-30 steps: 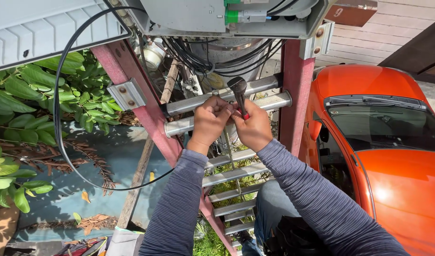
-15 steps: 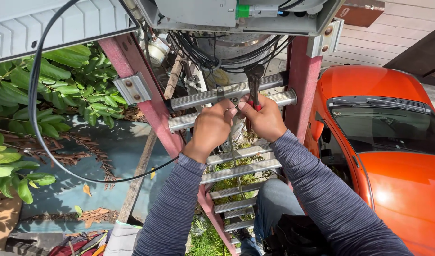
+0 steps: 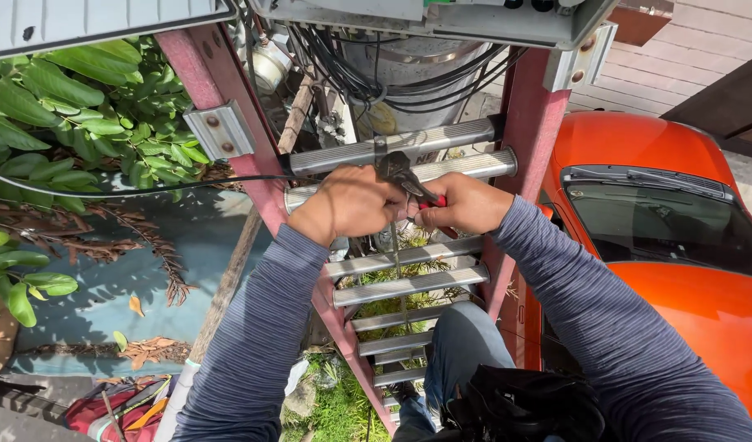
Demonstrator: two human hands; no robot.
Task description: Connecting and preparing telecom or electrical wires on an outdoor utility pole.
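Right hand (image 3: 466, 205) grips red-handled pliers (image 3: 404, 180), left hand (image 3: 351, 205) pinches a thin wire (image 3: 395, 245) above ladder rungs (image 3: 408, 255).

Both hands, left hand (image 3: 351, 205) and right hand (image 3: 466, 205), on red-handled pliers (image 3: 404, 182).

Both your hands are meeting at centre, arms reaching forward.
Your left hand (image 3: 351, 205) is curling into a closed grip, knuckles facing up; your right hand (image 3: 466, 205) is fisting tight just beside it, fingertips nearly touching. Both forearms are angling inward, elbows spreading out, sleeves covering to the wrists.
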